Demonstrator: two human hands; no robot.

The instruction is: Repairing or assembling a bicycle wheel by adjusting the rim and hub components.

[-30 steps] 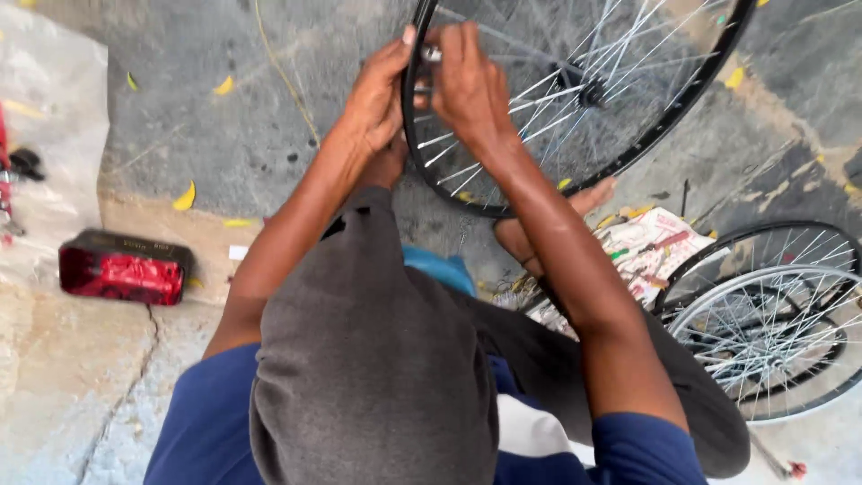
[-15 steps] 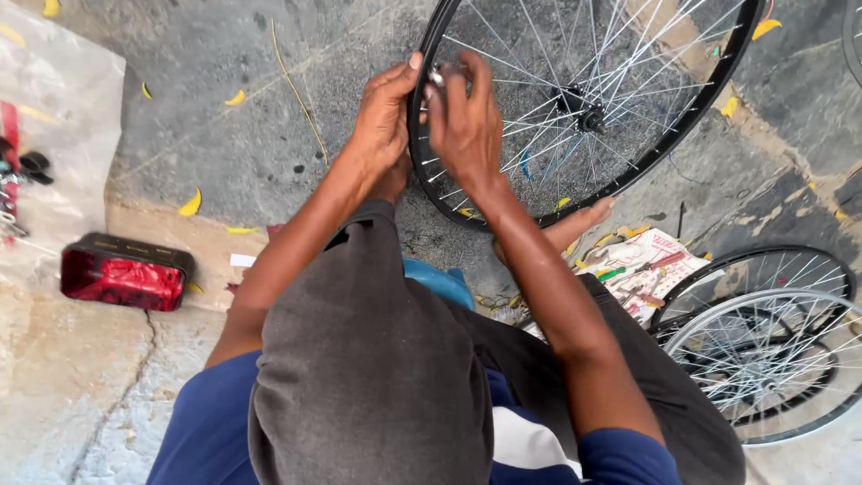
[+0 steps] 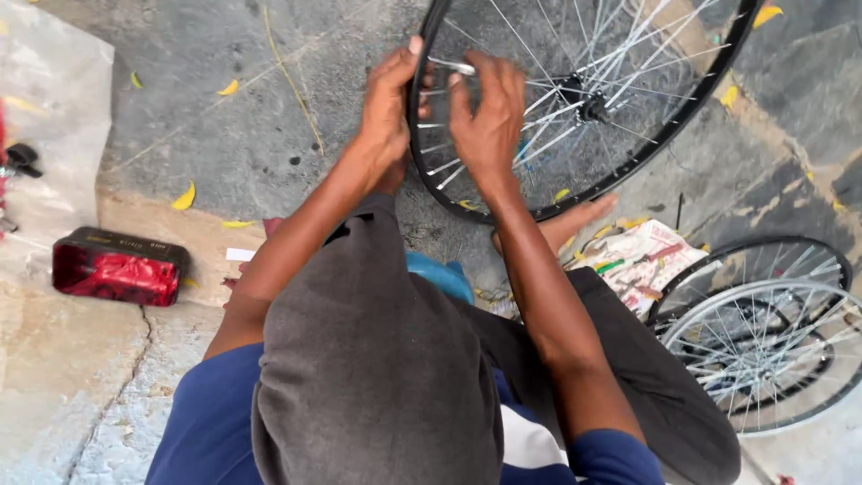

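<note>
Left hand (image 3: 388, 108) clenched on black wheel rim (image 3: 422, 171), thumb up along rim edge. Right hand (image 3: 489, 117) just beside it, inside rim, fingertips pinching thin metal spoke (image 3: 449, 66). Wheel stands tilted on grey ground beyond hands; hub (image 3: 588, 106) to right of grip. Bare foot (image 3: 561, 224) below rim. Paper sheet (image 3: 642, 260) and two stacked wheels (image 3: 763, 341) farther right, well apart. Red box (image 3: 117, 267) far left of grip, on concrete.

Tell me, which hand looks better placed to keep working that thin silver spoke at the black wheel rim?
Probably the right hand: its fingertips pinch the thin silver spoke just inside the black bicycle wheel rim. The left hand wraps the rim's outer edge, seemingly steadying it.
</note>
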